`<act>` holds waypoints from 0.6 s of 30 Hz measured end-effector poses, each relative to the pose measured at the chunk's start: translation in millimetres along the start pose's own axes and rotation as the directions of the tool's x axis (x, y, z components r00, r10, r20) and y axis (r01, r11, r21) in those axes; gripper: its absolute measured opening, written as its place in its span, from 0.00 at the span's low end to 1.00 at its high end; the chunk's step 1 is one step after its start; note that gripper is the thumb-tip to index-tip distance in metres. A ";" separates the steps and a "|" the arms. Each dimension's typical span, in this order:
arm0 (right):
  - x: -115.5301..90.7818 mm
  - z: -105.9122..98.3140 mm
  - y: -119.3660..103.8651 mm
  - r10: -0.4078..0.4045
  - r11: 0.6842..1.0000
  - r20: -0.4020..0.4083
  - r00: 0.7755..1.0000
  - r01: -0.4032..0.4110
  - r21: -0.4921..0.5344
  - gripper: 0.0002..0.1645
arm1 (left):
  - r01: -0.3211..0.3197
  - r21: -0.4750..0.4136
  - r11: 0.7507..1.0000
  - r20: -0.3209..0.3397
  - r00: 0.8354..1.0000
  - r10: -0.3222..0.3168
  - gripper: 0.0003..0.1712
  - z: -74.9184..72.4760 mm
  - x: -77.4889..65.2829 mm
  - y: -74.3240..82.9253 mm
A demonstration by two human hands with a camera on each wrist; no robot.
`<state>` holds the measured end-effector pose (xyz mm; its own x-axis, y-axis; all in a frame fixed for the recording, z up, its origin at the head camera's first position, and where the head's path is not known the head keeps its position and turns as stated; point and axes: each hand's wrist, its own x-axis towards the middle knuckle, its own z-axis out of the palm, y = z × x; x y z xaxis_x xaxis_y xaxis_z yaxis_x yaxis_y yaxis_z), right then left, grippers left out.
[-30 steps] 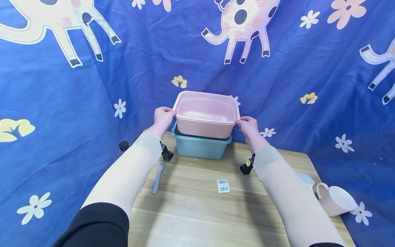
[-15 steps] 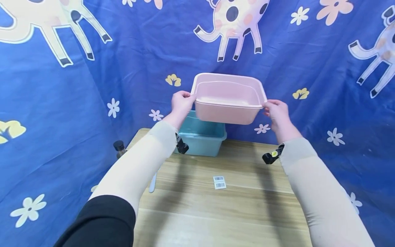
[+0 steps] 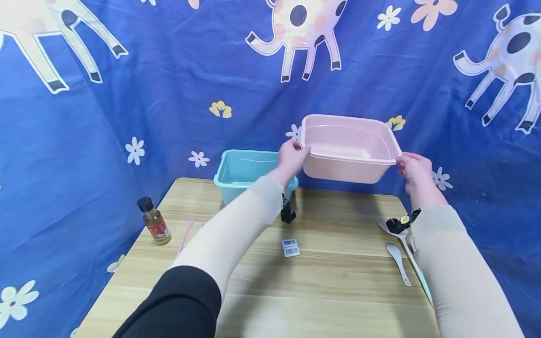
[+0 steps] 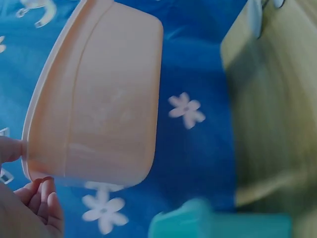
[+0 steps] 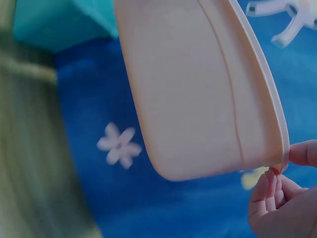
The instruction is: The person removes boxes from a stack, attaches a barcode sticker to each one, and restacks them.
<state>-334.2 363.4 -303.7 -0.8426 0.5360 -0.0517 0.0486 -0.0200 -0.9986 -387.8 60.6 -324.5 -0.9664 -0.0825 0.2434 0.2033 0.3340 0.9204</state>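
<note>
1. Farthest left, a blue curtain printed with flowers and spotted animals hangs behind and beside the wooden table.
2. A bottle with a black cap and a red label stands near the table's left edge.
3. Next to it lies a slim pink utensil, its near end hidden by the left sleeve.
4. The teal basin stands at the back of the table, its right part covered by the left forearm and hand.
5. A small white barcode label lies flat near the middle.
6. The left hand pinches the near left corner of the pink basin's rim, thumb on top, fingers curled beneath.
7. The pink basin is held up off the table, in front of the curtain, to the right of the teal one.
8. The right hand clamps the near right corner likewise, thumb and fingertips closed over the rim.
9. Below that hand lie a short white spoon and a long-handled spoon, partly hidden by the wrist camera.
</note>
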 end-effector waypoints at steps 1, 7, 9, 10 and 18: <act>3.5 -5.1 7.0 0.014 1.000 0.000 1.000 -0.014 -0.008 0.15 | 0.008 0.009 1.000 0.013 1.000 -0.008 0.15 7.6 -2.7 -3.2; 16.9 -28.8 52.6 0.092 0.994 -0.001 0.996 -0.092 -0.051 0.15 | 0.022 0.105 0.994 0.077 0.997 -0.030 0.16 43.9 -22.2 -26.4; 18.9 -34.2 66.6 0.102 0.991 0.004 0.995 -0.101 -0.086 0.19 | 0.028 0.133 0.991 0.102 0.994 -0.042 0.16 52.5 -29.7 -34.9; 19.6 -35.8 73.4 0.102 0.990 0.005 0.995 -0.101 -0.103 0.21 | 0.033 0.146 0.989 0.112 0.992 -0.049 0.16 55.7 -33.4 -39.5; 20.6 -40.2 127.5 0.141 0.970 0.017 0.990 -0.135 -0.204 0.28 | 0.085 0.221 0.972 0.195 0.972 -0.130 0.17 71.5 -58.1 -80.8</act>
<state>-323.7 405.8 -431.7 -0.8365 0.5130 -0.1924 0.2701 0.0805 -0.9595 -359.3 105.6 -434.9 -0.9966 0.0592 0.0576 0.0801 0.5250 0.8473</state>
